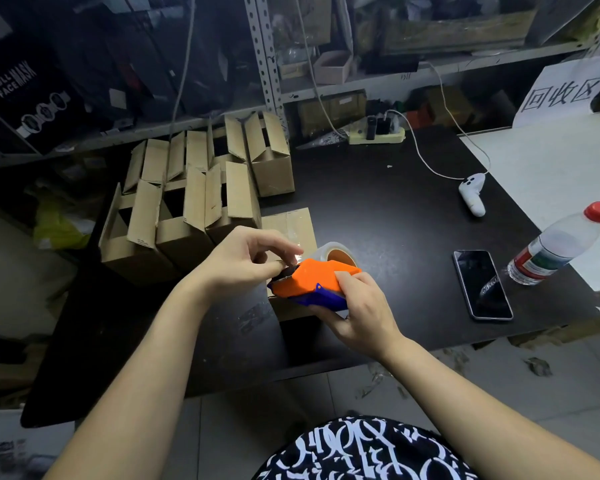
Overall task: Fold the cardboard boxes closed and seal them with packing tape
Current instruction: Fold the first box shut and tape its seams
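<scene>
In the centre of the frame, the closed cardboard box (288, 223) lies mostly hidden behind the left hand (243, 261), the right hand (357, 306) and the orange tape dispenser (312, 277), which also covers half the tape roll (340, 252). Glare at the left fingertips (296, 252) hides whether they pinch tape. Across the top, the shelf contents (430, 32) are dark and blurred.

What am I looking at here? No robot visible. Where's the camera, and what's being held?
There is no machine: a person works with bare hands. The single picture comes from a camera worn on the head, looking down. The right hand grips an orange and blue tape dispenser; the left hand pinches the tape end at its front. Beneath them a closed cardboard box sits on the black table, with open boxes behind. A phone, water bottle and white controller lie to the right.
</scene>
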Demonstrator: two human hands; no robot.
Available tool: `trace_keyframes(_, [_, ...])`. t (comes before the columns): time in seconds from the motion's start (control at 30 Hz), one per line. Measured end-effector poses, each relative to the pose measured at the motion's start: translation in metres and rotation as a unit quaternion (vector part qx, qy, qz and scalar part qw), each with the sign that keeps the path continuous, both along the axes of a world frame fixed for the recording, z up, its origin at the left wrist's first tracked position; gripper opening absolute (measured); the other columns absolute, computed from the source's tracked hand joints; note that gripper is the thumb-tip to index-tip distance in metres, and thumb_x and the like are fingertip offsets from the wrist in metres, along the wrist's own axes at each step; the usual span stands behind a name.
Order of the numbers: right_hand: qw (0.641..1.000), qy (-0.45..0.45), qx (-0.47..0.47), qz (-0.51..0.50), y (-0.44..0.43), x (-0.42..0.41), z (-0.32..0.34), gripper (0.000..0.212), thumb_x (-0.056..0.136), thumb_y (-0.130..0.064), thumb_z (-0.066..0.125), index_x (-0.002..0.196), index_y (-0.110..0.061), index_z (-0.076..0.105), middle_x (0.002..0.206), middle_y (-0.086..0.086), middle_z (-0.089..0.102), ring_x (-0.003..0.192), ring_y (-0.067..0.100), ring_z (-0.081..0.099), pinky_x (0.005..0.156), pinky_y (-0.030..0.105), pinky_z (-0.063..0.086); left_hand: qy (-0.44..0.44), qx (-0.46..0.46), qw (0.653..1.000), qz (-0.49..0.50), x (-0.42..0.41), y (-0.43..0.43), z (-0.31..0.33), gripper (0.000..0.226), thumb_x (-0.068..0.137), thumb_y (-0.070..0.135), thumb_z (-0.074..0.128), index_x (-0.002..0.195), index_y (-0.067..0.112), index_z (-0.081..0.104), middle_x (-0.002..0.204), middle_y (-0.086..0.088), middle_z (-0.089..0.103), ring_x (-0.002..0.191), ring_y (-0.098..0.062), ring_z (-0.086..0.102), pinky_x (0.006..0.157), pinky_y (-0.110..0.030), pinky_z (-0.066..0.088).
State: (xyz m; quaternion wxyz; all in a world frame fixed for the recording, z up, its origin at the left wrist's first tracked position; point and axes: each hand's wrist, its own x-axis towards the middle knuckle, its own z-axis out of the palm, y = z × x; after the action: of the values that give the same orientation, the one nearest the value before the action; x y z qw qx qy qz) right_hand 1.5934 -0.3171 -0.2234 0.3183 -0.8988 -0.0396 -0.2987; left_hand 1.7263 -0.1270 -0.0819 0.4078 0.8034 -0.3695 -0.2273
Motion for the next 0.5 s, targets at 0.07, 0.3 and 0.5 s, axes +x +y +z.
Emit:
trace_keyframes(0.07, [1.0, 0.002, 0.0, 0.001, -0.0013, 0.0004, -0.0006, 0.042, 0.095, -0.058, 0.062, 0.104, -0.018, 0.054, 0.089, 0.0, 0.063, 0.083, 0.006, 0.042, 0.075, 0.023, 0.039, -0.01, -0.001, 1.0, -0.005, 0.0012, -0.0002, -0.0001, 0.035, 0.095, -0.007, 0.065, 0.113, 0.02, 0.078, 0.099, 0.01, 0.075, 0.101, -0.012, 0.069, 0.078, -0.036, 0.06])
trace_keyframes(0.3, [1.0, 0.003, 0.011, -0.009, 0.0004, 0.0008, 0.0049, 0.045, 0.096, -0.062, 0.058, 0.101, -0.017, 0.053, 0.084, -0.003, 0.059, 0.077, 0.008, 0.043, 0.07, 0.02, 0.038, -0.04, -0.037, 0.999, -0.007, 0.0009, -0.0035, -0.0014, 0.022, 0.093, -0.001, 0.072, 0.1, 0.018, 0.08, 0.094, 0.009, 0.074, 0.094, -0.018, 0.07, 0.078, -0.045, 0.058])
trace_keyframes(0.5, [0.995, 0.076, 0.055, -0.013, -0.0045, 0.0026, 0.0064, 0.046, 0.09, -0.059, 0.062, 0.103, -0.016, 0.054, 0.088, -0.014, 0.051, 0.07, 0.002, 0.043, 0.066, 0.01, 0.03, -0.063, -0.059, 0.996, 0.012, -0.0066, -0.0089, -0.0036, 0.01, 0.095, 0.008, 0.072, 0.099, 0.016, 0.076, 0.095, 0.013, 0.071, 0.093, -0.017, 0.067, 0.076, -0.042, 0.059])
